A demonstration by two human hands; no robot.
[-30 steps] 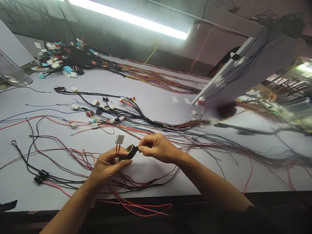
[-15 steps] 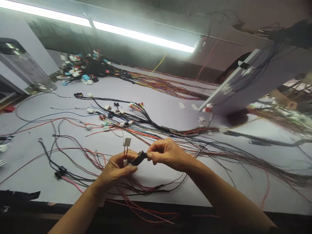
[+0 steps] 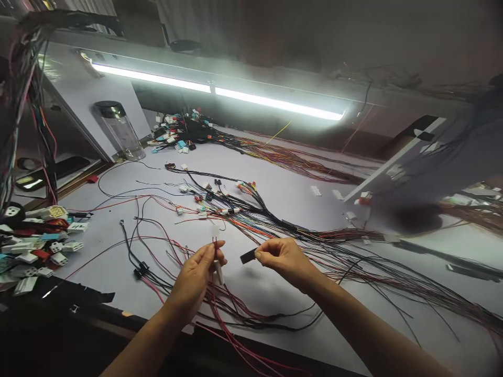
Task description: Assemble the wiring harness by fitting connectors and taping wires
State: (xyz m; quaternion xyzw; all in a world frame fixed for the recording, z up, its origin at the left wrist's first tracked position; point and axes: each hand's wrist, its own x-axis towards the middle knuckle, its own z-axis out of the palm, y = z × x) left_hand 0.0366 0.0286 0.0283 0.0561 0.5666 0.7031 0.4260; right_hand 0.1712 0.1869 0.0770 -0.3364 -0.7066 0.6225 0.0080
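Note:
My left hand (image 3: 195, 276) is closed in a pinch on thin red wires (image 3: 214, 241) near the bench's front. A pale connector (image 3: 216, 230) stands above the fingertips, and a white connector (image 3: 218, 272) hangs just below them. To the right, my right hand (image 3: 283, 260) pinches one end of a short black tape strip (image 3: 248, 256). The strip's free end points left toward my left hand, with a gap between them. Loose red and black wires (image 3: 251, 317) run under both hands.
Behind the hands lies a black-sleeved wiring harness (image 3: 267, 209). Connectors are heaped at the left edge (image 3: 43, 251) and at the back (image 3: 184, 131). A clear bottle (image 3: 124, 133) stands at the back left. An upright white panel (image 3: 396, 157) rises on the right.
The black tape has come away from my left hand and is now only in my right. My left hand now pinches the red wires. The view has turned left, showing the left connector heap.

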